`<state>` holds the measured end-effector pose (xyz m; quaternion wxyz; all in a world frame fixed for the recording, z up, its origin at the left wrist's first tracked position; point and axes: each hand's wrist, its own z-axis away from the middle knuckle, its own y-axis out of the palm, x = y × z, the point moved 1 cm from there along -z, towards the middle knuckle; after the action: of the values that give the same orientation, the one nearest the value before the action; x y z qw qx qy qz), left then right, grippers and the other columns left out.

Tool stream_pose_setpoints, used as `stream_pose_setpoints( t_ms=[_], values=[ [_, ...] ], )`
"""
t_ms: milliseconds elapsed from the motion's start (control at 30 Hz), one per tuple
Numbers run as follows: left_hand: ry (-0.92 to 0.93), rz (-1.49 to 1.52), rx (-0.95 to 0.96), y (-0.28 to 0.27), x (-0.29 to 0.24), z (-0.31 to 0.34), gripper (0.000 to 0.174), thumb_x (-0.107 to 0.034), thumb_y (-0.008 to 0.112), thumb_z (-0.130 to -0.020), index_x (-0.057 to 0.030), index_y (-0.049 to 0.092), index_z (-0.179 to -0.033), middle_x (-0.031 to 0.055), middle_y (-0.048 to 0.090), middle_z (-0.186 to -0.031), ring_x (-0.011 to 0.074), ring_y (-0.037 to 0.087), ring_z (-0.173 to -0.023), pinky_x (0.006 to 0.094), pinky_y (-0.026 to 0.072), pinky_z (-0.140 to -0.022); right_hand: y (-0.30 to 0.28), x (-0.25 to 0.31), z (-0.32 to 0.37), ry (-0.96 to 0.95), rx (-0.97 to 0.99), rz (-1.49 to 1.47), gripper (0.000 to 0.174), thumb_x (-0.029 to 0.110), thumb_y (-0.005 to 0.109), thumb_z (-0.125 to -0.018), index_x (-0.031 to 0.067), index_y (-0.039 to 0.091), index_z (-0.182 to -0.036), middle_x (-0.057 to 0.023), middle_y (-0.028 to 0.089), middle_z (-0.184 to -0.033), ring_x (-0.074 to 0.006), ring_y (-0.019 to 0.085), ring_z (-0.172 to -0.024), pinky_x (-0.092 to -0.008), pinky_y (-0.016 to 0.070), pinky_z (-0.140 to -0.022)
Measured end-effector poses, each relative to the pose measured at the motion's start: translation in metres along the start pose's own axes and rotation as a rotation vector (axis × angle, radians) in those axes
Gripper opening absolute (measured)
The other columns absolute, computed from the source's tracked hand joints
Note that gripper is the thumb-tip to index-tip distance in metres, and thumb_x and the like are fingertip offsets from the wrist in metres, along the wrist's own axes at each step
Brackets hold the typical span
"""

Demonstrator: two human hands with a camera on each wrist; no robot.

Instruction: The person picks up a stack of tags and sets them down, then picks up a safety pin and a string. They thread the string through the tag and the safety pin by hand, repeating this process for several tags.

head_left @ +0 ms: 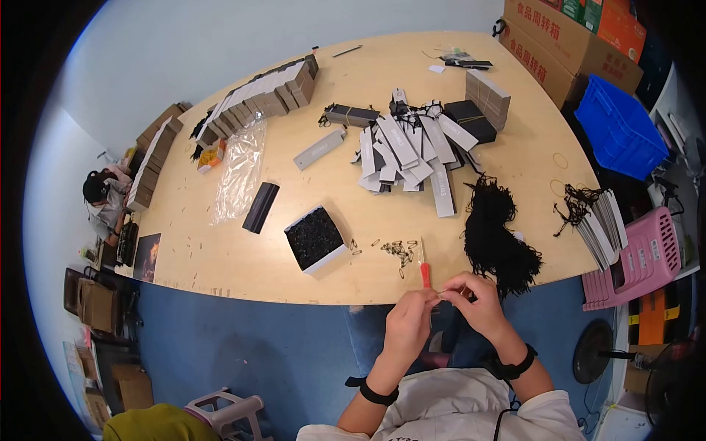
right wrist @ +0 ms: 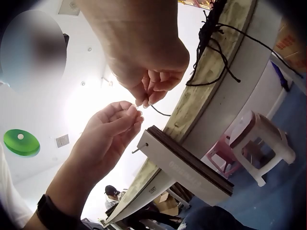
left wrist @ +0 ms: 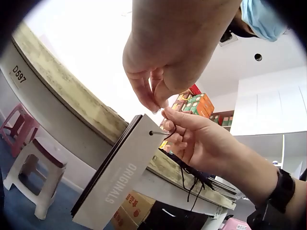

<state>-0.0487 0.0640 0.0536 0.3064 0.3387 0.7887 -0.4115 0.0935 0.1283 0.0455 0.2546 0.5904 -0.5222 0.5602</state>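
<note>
My left hand [head_left: 409,321] and right hand [head_left: 478,305] meet fingertip to fingertip at the table's near edge. Between them is a small brass-coloured safety pin [right wrist: 138,107], largely hidden by the fingers; the left fingers pinch it. My right fingers and thumb pinch a thin black cord [right wrist: 160,111]. Below the hands, a stack of hang tags [left wrist: 120,175] marked ORIGINALS hangs tilted, with a thin metal piece [left wrist: 159,132] through its punched hole. Just beyond the hands lie a red-handled tool [head_left: 425,275] and several loose safety pins [head_left: 398,251].
A white box [head_left: 337,256] of small black pieces stands left of the pins. Black cords [head_left: 491,228] lie in a bundle at right. Behind are a heap of tags [head_left: 401,143] and rows of grey stacks [head_left: 254,95]. Another person [head_left: 110,195] sits at far left.
</note>
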Motion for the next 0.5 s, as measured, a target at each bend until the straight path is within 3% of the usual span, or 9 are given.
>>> stream_pose_setpoints(
  t_ms=[67,133,167,233,333,500],
  values=[
    [-0.014,0.028,-0.001,0.000,-0.002,0.003,0.018,0.007,0.069,-0.080,0.0009,0.059,-0.093,0.0129,0.066,-0.084,0.0223,0.067,-0.078,0.0291,0.0533,-0.069,-0.001,-0.003,0.002,-0.047,0.005,-0.009,0.010,0.004,0.073,-0.081,0.0028,0.065,-0.086,-0.0033,0.063,-0.074,-0.0095,0.053,-0.057,-0.0233,0.0417,-0.051],
    [-0.235,0.190,0.031,-0.002,-0.007,0.006,0.018,0.006,0.070,-0.081,0.0014,0.059,-0.094,0.0106,0.068,-0.087,0.0168,0.068,-0.084,0.0262,0.0536,-0.073,-0.004,-0.005,0.006,-0.094,0.012,-0.019,0.010,0.003,0.073,-0.080,0.0028,0.064,-0.085,-0.0037,0.063,-0.074,-0.0100,0.054,-0.057,-0.0238,0.0419,-0.052],
    [-0.236,0.189,0.030,-0.001,-0.007,0.009,0.018,0.006,0.070,-0.081,0.0014,0.059,-0.094,0.0106,0.068,-0.087,0.0168,0.068,-0.084,0.0262,0.0536,-0.073,-0.006,-0.004,0.009,-0.128,0.007,-0.039,0.012,0.001,0.074,-0.079,0.0030,0.063,-0.084,-0.0042,0.063,-0.074,-0.0107,0.054,-0.058,-0.0243,0.0421,-0.052],
    [-0.405,0.648,-0.006,0.000,-0.005,0.014,0.014,0.003,0.068,-0.085,0.0026,0.061,-0.097,0.0090,0.067,-0.093,0.0146,0.066,-0.087,0.0253,0.0527,-0.076,-0.007,-0.001,0.013,-0.161,0.005,-0.060,0.014,0.000,0.074,-0.078,0.0032,0.062,-0.083,-0.0047,0.063,-0.075,-0.0114,0.054,-0.058,-0.0247,0.0422,-0.052],
    [-0.500,0.877,0.109,-0.002,-0.002,0.020,0.013,0.001,0.066,-0.088,0.0039,0.064,-0.101,0.0090,0.066,-0.097,0.0143,0.064,-0.088,0.0253,0.0518,-0.078,-0.008,0.005,0.017,-0.245,-0.026,-0.032,0.017,-0.001,0.076,-0.075,0.0040,0.061,-0.082,-0.0050,0.062,-0.073,-0.0132,0.055,-0.057,-0.0258,0.0422,-0.051],
    [-0.494,0.787,0.184,-0.010,-0.008,0.019,0.011,0.001,0.065,-0.089,0.0045,0.067,-0.099,0.0090,0.066,-0.095,0.0133,0.063,-0.085,0.0246,0.0510,-0.077,-0.012,0.011,0.018,-0.452,-0.016,0.090,0.021,0.003,0.080,-0.070,0.0047,0.060,-0.079,-0.0052,0.063,-0.071,-0.0192,0.058,-0.056,-0.0288,0.0437,-0.048]
  ],
)
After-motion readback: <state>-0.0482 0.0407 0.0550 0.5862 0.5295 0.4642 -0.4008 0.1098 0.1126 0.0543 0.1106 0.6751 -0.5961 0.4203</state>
